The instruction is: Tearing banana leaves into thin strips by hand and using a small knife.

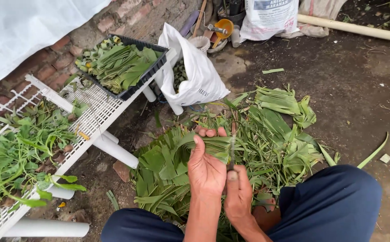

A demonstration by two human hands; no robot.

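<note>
Leaves (213, 145), folded into a flat green bundle, sit clamped in the left hand (206, 168) above the heap of leaf strips (266, 148), steadied for the thin knife (232, 152) gripped in the right hand (237, 192).

We see a dirt floor (338, 80), a brick wall (56, 67) at upper left, a white rack (101, 112) on pipe legs, sacks (269, 18) behind, under daylight.
</note>
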